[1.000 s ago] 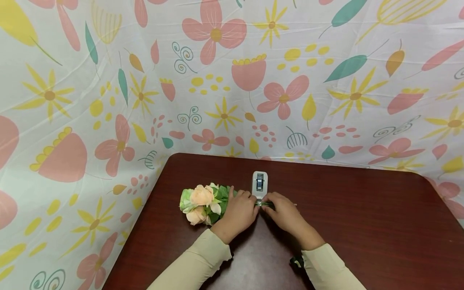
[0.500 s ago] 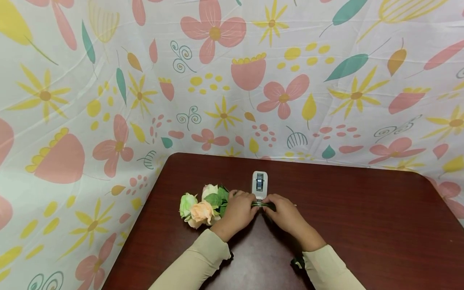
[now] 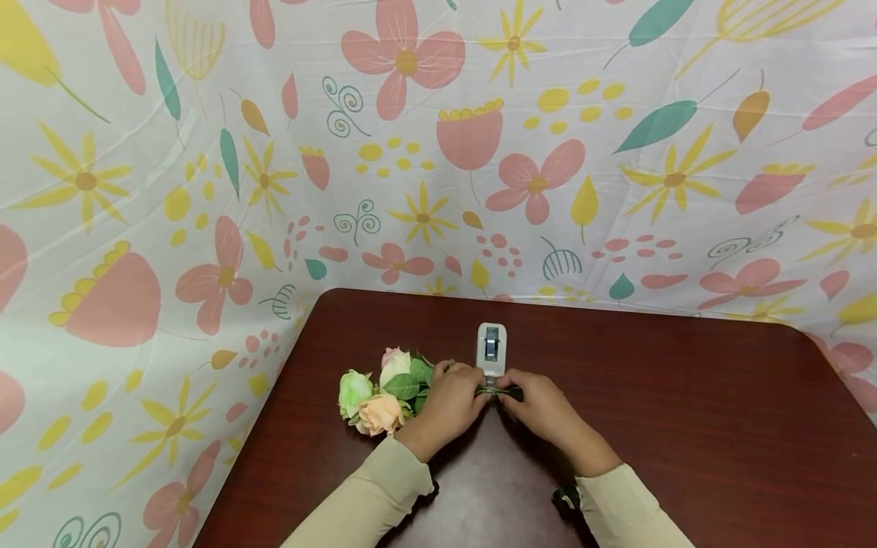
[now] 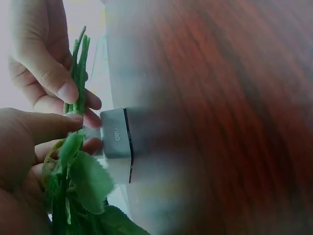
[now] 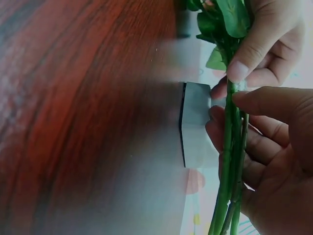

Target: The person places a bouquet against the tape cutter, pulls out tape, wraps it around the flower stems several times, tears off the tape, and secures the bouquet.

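Observation:
A bunch of roses, pale green, peach and white-pink, lies to the left with its green leaves. My left hand pinches the bundled green stems just below the leaves. Close beside it, my right hand pinches the same stems between thumb and fingers, nearer the cut ends. Straight behind the stems stands a white tape dispenser with a roll in it. A short strip of clear tape runs from its front edge to the stems between both hands. Fingers partly hide where the tape meets them.
The dark red-brown table extends widely to the right of the hands. A flower-patterned cloth hangs along its back and left edges. Dark straps show under both sleeves.
The rose heads have turned over: the peach rose rolled down towards the front, and the white-pink rose came up at the back. Both hands stay in nearly the same place on the stems.

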`<state>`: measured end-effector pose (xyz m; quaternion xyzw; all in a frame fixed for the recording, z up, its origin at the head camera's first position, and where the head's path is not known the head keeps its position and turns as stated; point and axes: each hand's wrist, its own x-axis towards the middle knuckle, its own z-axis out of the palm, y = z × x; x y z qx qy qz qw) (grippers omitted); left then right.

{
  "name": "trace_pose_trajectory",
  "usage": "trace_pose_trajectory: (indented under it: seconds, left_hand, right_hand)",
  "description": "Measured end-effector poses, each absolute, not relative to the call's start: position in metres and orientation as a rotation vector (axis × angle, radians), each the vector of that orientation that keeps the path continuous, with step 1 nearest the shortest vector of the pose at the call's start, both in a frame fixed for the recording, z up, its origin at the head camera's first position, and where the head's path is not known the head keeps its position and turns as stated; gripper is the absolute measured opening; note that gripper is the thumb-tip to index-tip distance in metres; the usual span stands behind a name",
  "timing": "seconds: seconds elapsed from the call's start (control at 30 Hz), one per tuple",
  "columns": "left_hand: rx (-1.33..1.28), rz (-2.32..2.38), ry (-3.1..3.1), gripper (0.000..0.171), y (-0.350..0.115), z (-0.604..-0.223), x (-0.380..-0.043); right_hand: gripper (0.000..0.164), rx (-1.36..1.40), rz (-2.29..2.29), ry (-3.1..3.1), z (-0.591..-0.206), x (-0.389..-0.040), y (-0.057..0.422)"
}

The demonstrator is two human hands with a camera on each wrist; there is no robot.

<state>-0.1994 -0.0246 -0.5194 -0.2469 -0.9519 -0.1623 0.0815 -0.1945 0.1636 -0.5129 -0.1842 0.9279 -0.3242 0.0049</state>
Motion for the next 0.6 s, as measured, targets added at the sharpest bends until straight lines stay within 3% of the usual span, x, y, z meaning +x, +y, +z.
trace_pose_trajectory:
  seconds: [0.6]
  left_hand:
    - [-0.812,-0.460,-2.940,0.013,-0.026,-0.509,-0.183]
  right_hand:
    - [0.014,-0.715,-0.923,2.875,-0.508,-0.184,0.167]
